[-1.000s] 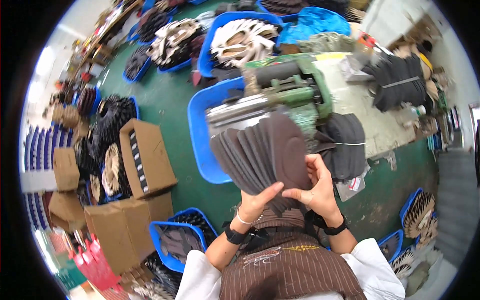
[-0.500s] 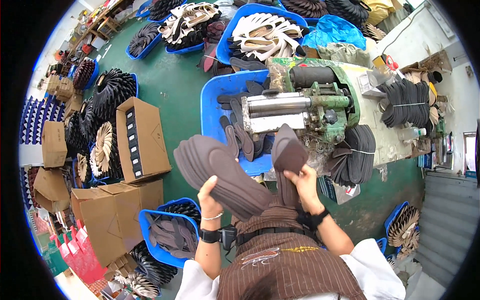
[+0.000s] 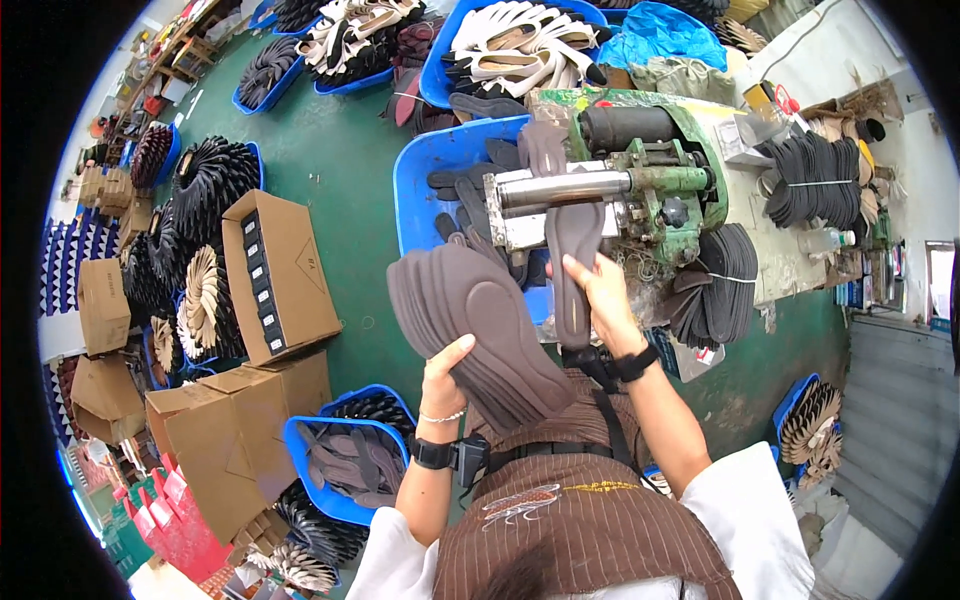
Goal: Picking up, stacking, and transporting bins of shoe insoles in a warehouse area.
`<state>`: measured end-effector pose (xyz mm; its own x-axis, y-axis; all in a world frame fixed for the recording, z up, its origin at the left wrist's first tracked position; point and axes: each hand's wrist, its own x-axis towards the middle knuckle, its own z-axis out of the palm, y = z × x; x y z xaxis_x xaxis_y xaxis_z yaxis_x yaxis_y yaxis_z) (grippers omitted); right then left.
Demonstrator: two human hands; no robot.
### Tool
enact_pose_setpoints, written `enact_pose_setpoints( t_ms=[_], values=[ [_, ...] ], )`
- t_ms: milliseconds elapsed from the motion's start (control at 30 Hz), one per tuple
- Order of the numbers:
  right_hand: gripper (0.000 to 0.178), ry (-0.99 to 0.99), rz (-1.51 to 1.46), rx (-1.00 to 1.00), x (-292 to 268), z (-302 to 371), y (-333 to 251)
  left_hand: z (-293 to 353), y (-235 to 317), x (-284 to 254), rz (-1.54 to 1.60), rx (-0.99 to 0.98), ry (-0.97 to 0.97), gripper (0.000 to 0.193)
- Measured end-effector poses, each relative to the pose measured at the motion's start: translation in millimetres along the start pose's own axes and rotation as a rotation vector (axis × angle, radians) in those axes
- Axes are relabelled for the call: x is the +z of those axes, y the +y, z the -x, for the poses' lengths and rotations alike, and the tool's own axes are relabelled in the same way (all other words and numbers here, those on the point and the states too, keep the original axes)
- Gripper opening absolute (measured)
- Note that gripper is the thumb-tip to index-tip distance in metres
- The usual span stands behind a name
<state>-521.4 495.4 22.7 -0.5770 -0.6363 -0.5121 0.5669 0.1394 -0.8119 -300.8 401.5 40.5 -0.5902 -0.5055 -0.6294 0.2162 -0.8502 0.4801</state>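
Observation:
My left hand (image 3: 445,385) grips a thick fanned stack of dark brown insoles (image 3: 490,310), thumb on top. In my right hand (image 3: 605,295) is a single brown insole (image 3: 574,235), pinched along its edge. Its far end reaches the shiny metal roller (image 3: 560,187) of a green machine (image 3: 665,190). Beyond the roller another brown piece (image 3: 543,148) shows; whether it is part of the same insole I cannot tell.
A blue bin (image 3: 415,190) of loose insoles stands left of the machine. Bundled dark insoles (image 3: 728,285) lie to its right. Another blue bin (image 3: 330,515) sits near my left arm, with cardboard boxes (image 3: 290,280) farther left and shoe-filled bins at the back.
My right hand has moved forward, bringing the single insole flat up to the roller. The stack in my left hand has shifted right. A brown piece now shows behind the roller.

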Motion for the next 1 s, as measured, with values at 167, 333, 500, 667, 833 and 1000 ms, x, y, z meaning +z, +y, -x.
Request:
enact_pose_setpoints(
  t_ms=[167, 333, 500, 667, 833, 1000],
  values=[
    [0.038, -0.354, 0.094, 0.020, 31, 57, 27, -14, -9, 37, -0.260, 0.203, 0.005, 0.052],
    [0.050, -0.021, 0.312, -0.227, 30, 69, 35, -17, -11, 42, -0.480, 0.428, 0.022, 0.048],
    [0.054, 0.091, 0.066, -0.460, 22, 66, 37, -17, 6, 32, -0.091, 0.234, -0.179, 0.055],
    [0.037, 0.201, 0.237, -0.506, -23, 7, 56, -18, 19, 14, -0.027, 0.060, -0.346, 0.073],
    [0.034, 0.067, 0.102, -0.447, -3, -1, 11, -12, 14, 17, 0.085, -0.048, -0.309, 0.066],
    [0.024, 0.155, 0.074, -0.167, -21, 13, 38, -19, 0, 4, 0.063, -0.083, -0.185, 0.049]
  ],
)
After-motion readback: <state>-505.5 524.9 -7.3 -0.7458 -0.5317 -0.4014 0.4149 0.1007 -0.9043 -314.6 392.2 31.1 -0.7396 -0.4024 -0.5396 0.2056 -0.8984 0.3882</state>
